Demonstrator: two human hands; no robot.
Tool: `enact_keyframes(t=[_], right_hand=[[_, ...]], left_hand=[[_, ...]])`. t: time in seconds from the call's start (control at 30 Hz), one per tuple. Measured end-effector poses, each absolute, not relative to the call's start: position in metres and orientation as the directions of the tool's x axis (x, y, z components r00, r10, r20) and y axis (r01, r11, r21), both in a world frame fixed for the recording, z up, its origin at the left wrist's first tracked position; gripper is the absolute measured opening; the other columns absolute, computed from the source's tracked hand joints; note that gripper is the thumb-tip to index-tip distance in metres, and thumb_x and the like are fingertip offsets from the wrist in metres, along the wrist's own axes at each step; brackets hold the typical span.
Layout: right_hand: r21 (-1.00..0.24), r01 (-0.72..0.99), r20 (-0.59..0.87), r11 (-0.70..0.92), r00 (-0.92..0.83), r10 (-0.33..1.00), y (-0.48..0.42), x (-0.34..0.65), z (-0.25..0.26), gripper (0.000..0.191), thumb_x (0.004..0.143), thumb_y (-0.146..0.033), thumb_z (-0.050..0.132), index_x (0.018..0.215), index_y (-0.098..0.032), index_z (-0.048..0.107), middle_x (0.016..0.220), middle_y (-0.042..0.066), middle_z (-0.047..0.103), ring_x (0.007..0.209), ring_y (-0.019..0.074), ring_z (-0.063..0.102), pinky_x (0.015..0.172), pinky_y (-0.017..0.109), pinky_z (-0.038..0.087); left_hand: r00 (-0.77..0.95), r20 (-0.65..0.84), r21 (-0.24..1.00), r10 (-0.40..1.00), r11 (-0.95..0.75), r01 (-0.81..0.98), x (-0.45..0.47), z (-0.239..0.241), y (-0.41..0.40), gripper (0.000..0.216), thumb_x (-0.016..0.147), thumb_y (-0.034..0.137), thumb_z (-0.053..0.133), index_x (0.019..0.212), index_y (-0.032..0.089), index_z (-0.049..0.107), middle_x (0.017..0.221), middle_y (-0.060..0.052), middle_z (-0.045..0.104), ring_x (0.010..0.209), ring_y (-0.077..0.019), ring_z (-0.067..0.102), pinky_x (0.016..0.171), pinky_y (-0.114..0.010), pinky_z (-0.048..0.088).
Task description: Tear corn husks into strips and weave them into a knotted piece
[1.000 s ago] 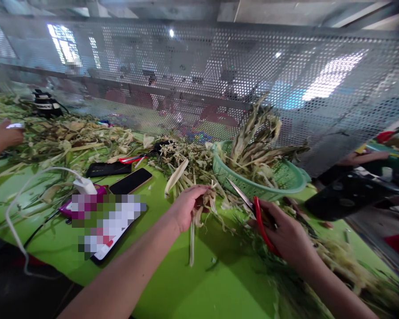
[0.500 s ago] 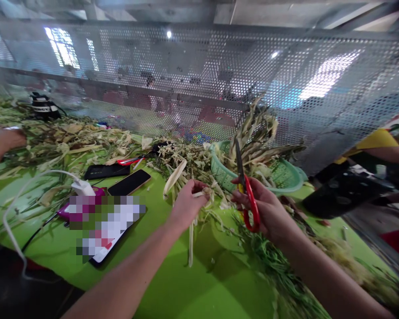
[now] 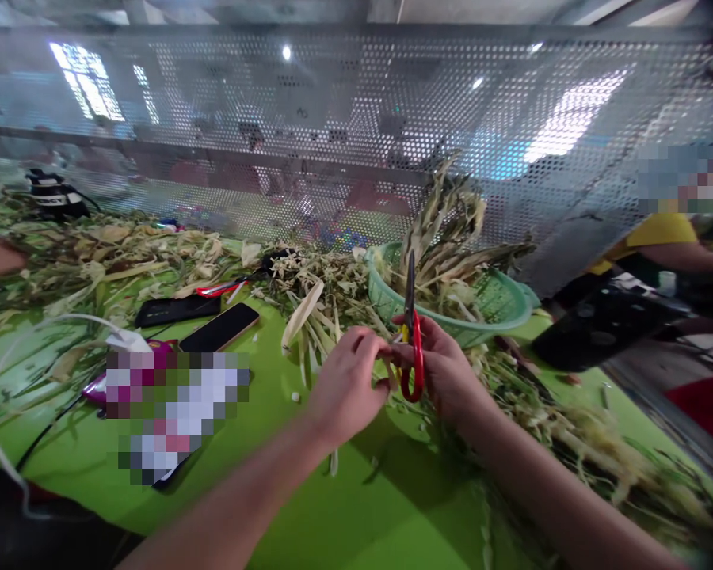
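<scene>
head view, forward-down over table (image 3: 345,518)

Basket (image 3: 386,297) on table (image 3: 333,522), R of ctr, husks (image 3: 445,222) in it, mesh (image 3: 309,142) behind. Scissors (image 3: 417,364) in R hand (image 3: 451,376), L hand (image 3: 350,388) adjacent. Phone (image 3: 219,328) farther L, charger (image 3: 129,342) L of phone, 2nd scissors (image 3: 217,290) behind.

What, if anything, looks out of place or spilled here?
The husks look spilled: they lie strewn across the table, outside the basket. The phone and charger seem oddly placed so near the plant scraps. I see no clear damage.
</scene>
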State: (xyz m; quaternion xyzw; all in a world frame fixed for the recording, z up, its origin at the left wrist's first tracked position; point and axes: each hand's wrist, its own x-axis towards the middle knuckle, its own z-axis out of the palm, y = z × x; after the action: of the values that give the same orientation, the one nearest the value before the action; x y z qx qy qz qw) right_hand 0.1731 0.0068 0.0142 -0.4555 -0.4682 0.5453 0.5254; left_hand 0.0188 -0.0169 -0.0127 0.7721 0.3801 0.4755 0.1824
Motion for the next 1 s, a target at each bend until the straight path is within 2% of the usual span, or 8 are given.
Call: enact_keyframes(t=[0.07, 0.13, 0.2, 0.3, 0.4, 0.67, 0.83, 1.0], right_hand=[[-0.992, -0.13, 0.008, 0.005, -0.027, 1.0, 0.008, 0.18, 0.016, 0.053, 0.055, -0.024, 0.085, 0.101, -0.023, 0.059, 0.067, -0.005, 0.063, 0.06, 0.0154, 0.064, 0.055, 0.025, 0.048], [-0.992, -0.125, 0.029, 0.023, -0.044, 0.999, 0.009, 0.184, 0.018, 0.052, 0.055, -0.021, 0.084, 0.101, -0.023, 0.061, 0.067, -0.005, 0.063, 0.058, 0.0128, 0.061, 0.057, 0.024, 0.048], [-0.991, -0.123, 0.052, 0.042, -0.08, 0.995, 0.009, 0.186, 0.02, 0.05, 0.055, -0.018, 0.084, 0.1, -0.023, 0.063, 0.07, -0.005, 0.063, 0.06, 0.0113, 0.06, 0.061, 0.024, 0.049], [-0.993, -0.109, 0.062, 0.046, -0.141, 0.988, 0.007, 0.184, 0.024, 0.05, 0.053, -0.016, 0.086, 0.098, -0.023, 0.065, 0.074, -0.004, 0.063, 0.065, 0.0113, 0.06, 0.064, 0.023, 0.049], [-0.992, -0.113, 0.066, 0.049, -0.149, 0.987, 0.005, 0.18, 0.027, 0.05, 0.052, -0.016, 0.086, 0.096, -0.022, 0.064, 0.071, -0.005, 0.062, 0.064, 0.0109, 0.058, 0.064, 0.023, 0.048], [-0.993, -0.101, 0.079, 0.067, -0.117, 0.99, 0.006, 0.181, 0.027, 0.049, 0.056, -0.023, 0.085, 0.099, -0.021, 0.062, 0.071, -0.003, 0.065, 0.065, 0.0126, 0.059, 0.065, 0.025, 0.047], [-0.994, -0.058, 0.1, 0.093, -0.127, 0.987, 0.005, 0.18, 0.026, 0.048, 0.06, -0.028, 0.084, 0.102, -0.021, 0.061, 0.074, -0.002, 0.065, 0.066, 0.0129, 0.059, 0.064, 0.025, 0.047], [-0.996, -0.027, 0.09, 0.088, -0.088, 0.992, 0.006, 0.181, 0.026, 0.047, 0.059, -0.031, 0.084, 0.1, -0.021, 0.063, 0.073, -0.002, 0.063, 0.061, 0.0119, 0.056, 0.056, 0.024, 0.047]], left_hand=[[0.295, 0.522, 0.743, 0.8, -0.596, 0.304, 0.015, -0.004, -0.021, 0.038, 0.075, 0.014, 0.066, 0.109, 0.019, 0.052, 0.115, -0.011, 0.053, 0.107, -0.0232, 0.054, 0.092, -0.039, 0.047], [0.264, 0.395, 0.876, 0.88, -0.448, 0.181, 0.011, 0.005, -0.023, 0.039, 0.08, 0.024, 0.066, 0.115, 0.02, 0.052, 0.118, -0.011, 0.054, 0.107, -0.0231, 0.054, 0.092, -0.04, 0.047], [0.201, 0.262, 0.953, 0.944, -0.285, 0.098, 0.007, 0.01, -0.021, 0.04, 0.083, 0.033, 0.064, 0.12, 0.021, 0.053, 0.12, -0.012, 0.056, 0.108, -0.0235, 0.054, 0.09, -0.039, 0.047], [0.246, 0.129, 0.991, 0.961, -0.132, -0.008, 0.004, 0.005, -0.012, 0.042, 0.081, 0.039, 0.066, 0.117, 0.018, 0.057, 0.116, -0.011, 0.061, 0.104, -0.0225, 0.057, 0.088, -0.037, 0.047], [0.317, 0.074, 0.99, 0.946, -0.031, -0.136, 0.006, -0.009, -0.002, 0.033, 0.077, 0.034, 0.071, 0.101, 0.014, 0.062, 0.095, -0.009, 0.066, 0.088, -0.0179, 0.06, 0.083, -0.034, 0.047], [0.315, 0.021, 0.982, 0.949, 0.04, -0.187, 0.007, -0.014, 0.0, 0.024, 0.077, 0.029, 0.07, 0.097, 0.015, 0.066, 0.088, -0.005, 0.066, 0.08, -0.0135, 0.059, 0.081, -0.03, 0.046], [0.314, 0.021, 0.972, 0.949, 0.054, -0.229, 0.01, -0.013, -0.002, 0.025, 0.078, 0.035, 0.069, 0.091, 0.014, 0.065, 0.084, -0.005, 0.064, 0.077, -0.0128, 0.059, 0.076, -0.028, 0.047], [0.243, 0.048, 0.996, 0.969, -0.028, -0.085, 0.007, -0.005, -0.005, 0.025, 0.08, 0.039, 0.065, 0.088, 0.015, 0.064, 0.083, -0.004, 0.064, 0.074, -0.0135, 0.056, 0.072, -0.028, 0.046]])
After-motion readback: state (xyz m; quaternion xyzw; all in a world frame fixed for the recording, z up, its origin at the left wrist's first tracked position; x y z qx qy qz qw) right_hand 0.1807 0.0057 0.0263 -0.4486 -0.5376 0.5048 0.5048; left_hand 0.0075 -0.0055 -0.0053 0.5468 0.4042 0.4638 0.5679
